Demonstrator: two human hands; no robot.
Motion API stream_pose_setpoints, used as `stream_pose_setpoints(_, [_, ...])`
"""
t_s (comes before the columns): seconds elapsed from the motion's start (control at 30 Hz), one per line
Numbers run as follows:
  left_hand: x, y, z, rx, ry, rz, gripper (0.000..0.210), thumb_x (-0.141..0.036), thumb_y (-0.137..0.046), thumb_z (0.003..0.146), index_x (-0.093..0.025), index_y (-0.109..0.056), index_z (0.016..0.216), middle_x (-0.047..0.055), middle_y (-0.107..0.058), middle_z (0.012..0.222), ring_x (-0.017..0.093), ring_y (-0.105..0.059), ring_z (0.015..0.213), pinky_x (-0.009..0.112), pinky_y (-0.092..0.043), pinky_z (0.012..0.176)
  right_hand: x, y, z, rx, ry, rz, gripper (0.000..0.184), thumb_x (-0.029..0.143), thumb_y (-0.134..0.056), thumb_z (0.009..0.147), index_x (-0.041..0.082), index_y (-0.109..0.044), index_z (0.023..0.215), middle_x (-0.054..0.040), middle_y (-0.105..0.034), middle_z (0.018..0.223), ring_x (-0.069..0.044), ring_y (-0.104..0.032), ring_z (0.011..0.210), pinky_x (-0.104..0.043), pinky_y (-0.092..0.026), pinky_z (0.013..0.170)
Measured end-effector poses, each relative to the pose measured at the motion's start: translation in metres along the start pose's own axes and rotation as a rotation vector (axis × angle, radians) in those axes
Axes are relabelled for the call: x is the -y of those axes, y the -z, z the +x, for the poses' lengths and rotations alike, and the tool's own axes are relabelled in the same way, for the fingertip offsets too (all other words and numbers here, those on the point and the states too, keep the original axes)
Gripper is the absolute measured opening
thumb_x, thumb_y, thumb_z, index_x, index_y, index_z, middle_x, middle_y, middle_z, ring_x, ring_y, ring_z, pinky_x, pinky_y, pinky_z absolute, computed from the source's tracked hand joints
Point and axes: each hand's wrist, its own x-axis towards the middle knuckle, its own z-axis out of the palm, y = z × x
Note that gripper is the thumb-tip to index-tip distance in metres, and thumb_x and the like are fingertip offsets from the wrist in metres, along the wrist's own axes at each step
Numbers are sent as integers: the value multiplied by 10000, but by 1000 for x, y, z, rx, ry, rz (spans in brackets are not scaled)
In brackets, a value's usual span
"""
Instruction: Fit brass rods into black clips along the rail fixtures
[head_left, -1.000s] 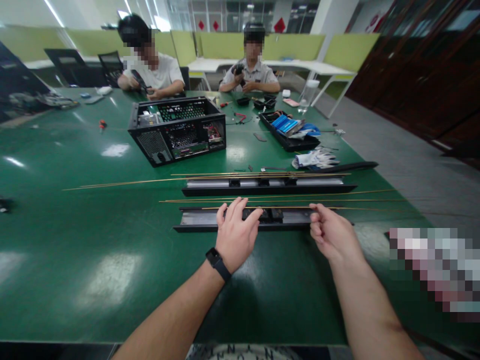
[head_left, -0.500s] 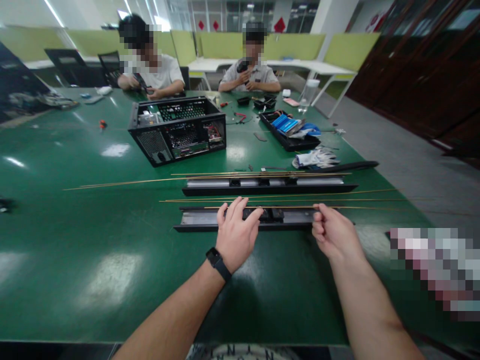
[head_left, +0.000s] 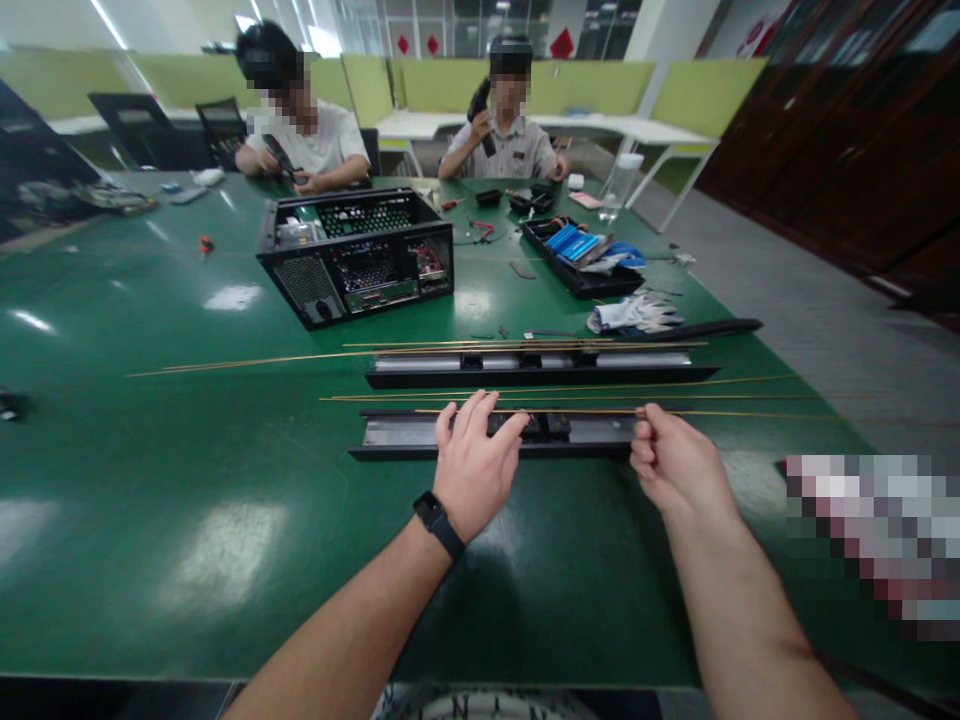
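Right now, the right hand (head_left: 679, 460) pinches a rod (head_left: 585, 411) by the near rail (head_left: 397, 432) under the open left hand (head_left: 474, 470), and the next move likely needs a light, steady pinch.

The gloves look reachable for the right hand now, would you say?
Probably yes: the far rail and rods lie low between the right hand and the gloves, though the hand seems to pinch a rod.
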Motion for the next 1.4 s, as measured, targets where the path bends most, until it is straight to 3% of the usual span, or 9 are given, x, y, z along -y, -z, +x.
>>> stream_pose_setpoints(0.63, [0,0,0,13,7,5,310,-269,-529,956,-365,-631,1233,77,-531,1433,260,-392,1416,545,-225,1161,4,-4,-4,6,-26,8,132,217,-597,917,159,-597,798,42,-531,533,-48,-363,285,-145,-211,214])
stream_pose_setpoints(0.93, [-1,-1,1,1,6,1,310,-265,-537,951,-357,-638,1229,82,-539,1425,269,-399,1410,549,-231,1159,0,-1,-1,61,9,-4,89,226,-685,845,148,-648,868,40,-545,560,-49,-386,302,-143,-220,218])
stream_pose_setpoints(1.4, [0,0,0,4,0,1,301,-264,-530,953,-349,-640,1221,81,-529,1438,264,-388,1421,543,-226,1164,6,-4,-5,3,-14,9,92,207,-613,897,175,-596,812,58,-514,556,-46,-372,308,-140,-213,217])
